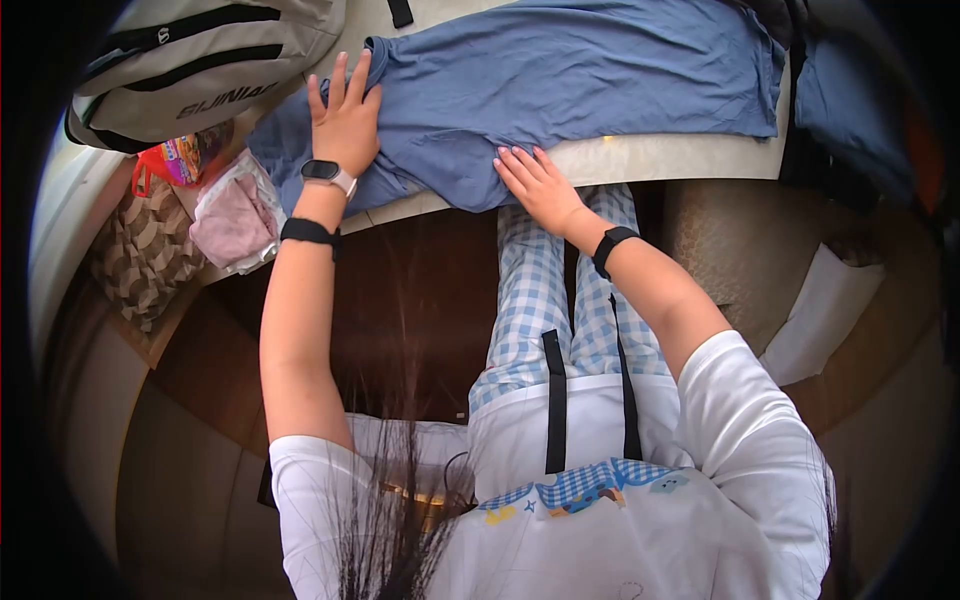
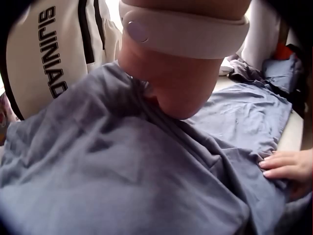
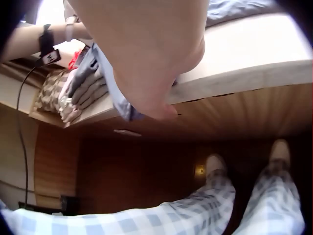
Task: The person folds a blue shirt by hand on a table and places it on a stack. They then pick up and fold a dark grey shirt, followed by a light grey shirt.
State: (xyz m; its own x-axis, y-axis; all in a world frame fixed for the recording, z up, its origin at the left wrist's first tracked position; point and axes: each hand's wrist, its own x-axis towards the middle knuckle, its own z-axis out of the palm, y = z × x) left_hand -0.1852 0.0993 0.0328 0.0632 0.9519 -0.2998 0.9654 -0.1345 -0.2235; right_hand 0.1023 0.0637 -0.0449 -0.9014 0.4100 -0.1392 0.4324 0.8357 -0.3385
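A wrinkled blue garment (image 1: 560, 75) lies spread along a pale ledge (image 1: 690, 160), part of it drooping over the front edge. On its left part rests my left hand (image 1: 347, 120), fingers extended and spread, beside a bunched fold. In the left wrist view, the cloth rises in folds under that wrist, which hides most of the hand. My right hand (image 1: 540, 190) touches the garment's front edge near the middle, fingers fairly straight and side by side. Those right fingers (image 2: 279, 164) also show on the cloth in the left wrist view.
A pale backpack (image 1: 215, 75) with black trim stands at the back left. Before it are a colourful packet (image 1: 185, 158) and folded pink cloth (image 1: 235, 220). More blue cloth (image 1: 850, 110) hangs at the right. My legs in checked trousers (image 1: 530, 290) stand close to the ledge.
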